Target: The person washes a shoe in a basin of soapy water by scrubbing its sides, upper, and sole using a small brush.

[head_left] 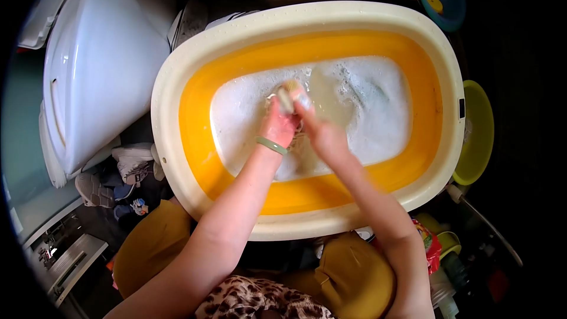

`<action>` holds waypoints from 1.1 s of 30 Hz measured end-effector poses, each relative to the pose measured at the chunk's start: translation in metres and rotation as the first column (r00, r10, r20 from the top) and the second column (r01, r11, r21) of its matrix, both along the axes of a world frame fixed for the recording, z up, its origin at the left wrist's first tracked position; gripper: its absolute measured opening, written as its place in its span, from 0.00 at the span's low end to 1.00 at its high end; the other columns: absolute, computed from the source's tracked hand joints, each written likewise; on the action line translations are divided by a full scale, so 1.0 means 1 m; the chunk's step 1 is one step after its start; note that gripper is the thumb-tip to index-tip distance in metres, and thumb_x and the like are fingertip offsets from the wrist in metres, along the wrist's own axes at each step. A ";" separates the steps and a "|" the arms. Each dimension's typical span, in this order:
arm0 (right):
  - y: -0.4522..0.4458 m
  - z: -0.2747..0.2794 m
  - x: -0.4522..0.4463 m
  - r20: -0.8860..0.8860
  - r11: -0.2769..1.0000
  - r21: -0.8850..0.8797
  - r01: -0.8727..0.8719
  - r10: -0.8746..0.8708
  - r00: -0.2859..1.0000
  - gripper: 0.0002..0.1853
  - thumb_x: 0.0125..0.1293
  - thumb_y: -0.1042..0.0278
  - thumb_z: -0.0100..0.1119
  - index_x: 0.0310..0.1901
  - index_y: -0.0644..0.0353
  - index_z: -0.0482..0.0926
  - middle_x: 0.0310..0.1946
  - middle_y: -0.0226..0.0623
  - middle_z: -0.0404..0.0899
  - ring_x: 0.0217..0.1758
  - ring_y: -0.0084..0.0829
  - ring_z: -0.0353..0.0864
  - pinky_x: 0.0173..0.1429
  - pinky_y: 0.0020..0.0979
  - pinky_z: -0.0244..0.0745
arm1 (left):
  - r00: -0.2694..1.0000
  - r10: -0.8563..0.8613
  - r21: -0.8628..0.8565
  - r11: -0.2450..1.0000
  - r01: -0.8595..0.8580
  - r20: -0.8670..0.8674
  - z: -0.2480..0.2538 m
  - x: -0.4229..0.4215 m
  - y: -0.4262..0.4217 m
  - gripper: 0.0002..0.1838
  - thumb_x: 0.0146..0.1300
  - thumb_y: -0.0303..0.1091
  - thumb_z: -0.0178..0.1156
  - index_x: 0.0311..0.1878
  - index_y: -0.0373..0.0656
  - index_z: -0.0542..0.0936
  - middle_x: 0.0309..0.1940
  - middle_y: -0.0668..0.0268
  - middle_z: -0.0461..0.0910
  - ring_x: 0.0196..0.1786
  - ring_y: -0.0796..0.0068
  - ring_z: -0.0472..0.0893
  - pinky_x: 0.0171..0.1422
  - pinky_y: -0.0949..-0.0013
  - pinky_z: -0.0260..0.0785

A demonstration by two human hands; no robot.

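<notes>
Above the suds in an oval tub point(307, 225), with a cream rim and orange inner wall, my two hands are close together. My left hand point(280, 124), a pale green bangle on its wrist, is closed around a small pale, wet thing point(285, 100) whose kind I cannot make out. My right hand point(319, 131) meets it from the right with curled fingers, smeared by motion. What those fingers grip is hidden. White foam point(242, 103) covers much of the water, and cloudy greyish water point(328, 97) shows beyond the hands.
At left stands a large white basin-like fixture point(106, 65), with shoes point(131, 162) on the floor below it. A yellow-green basin point(475, 136) and a blue-green basin point(452, 0) sit at right. My knees point(354, 274) are against the tub's near side.
</notes>
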State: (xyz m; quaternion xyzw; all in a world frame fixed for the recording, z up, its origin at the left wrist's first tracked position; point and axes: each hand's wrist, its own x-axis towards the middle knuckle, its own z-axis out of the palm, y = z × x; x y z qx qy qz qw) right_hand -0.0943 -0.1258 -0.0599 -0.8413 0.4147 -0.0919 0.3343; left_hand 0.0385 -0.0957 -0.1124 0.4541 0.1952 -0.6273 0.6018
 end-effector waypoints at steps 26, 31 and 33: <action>-0.010 -0.036 -0.046 0.135 0.925 0.338 0.172 -0.228 0.964 0.24 0.67 0.63 0.49 0.65 0.35 0.64 0.37 0.48 0.80 0.37 0.48 0.80 0.39 0.41 0.73 | 0.996 0.023 0.004 1.000 -0.024 0.090 -0.027 -0.013 -0.009 0.14 0.60 0.18 0.49 0.50 0.34 0.72 0.47 0.55 0.74 0.49 0.61 0.75 0.56 0.60 0.69; -0.032 -0.022 -0.014 0.071 0.950 0.227 0.215 -0.236 0.969 0.21 0.66 0.61 0.51 0.61 0.42 0.70 0.33 0.48 0.80 0.34 0.48 0.79 0.37 0.42 0.73 | 0.988 -0.057 0.040 0.998 0.052 0.143 -0.031 -0.010 -0.004 0.15 0.60 0.23 0.50 0.51 0.36 0.72 0.48 0.55 0.75 0.50 0.60 0.75 0.55 0.60 0.69; -0.026 -0.022 -0.009 0.022 0.959 0.185 0.214 -0.221 0.975 0.20 0.66 0.60 0.51 0.60 0.41 0.71 0.30 0.48 0.80 0.31 0.48 0.79 0.35 0.43 0.73 | 1.000 -0.011 -0.122 0.992 0.013 0.023 -0.017 -0.005 0.000 0.15 0.62 0.30 0.51 0.52 0.38 0.72 0.48 0.56 0.75 0.51 0.60 0.75 0.57 0.60 0.68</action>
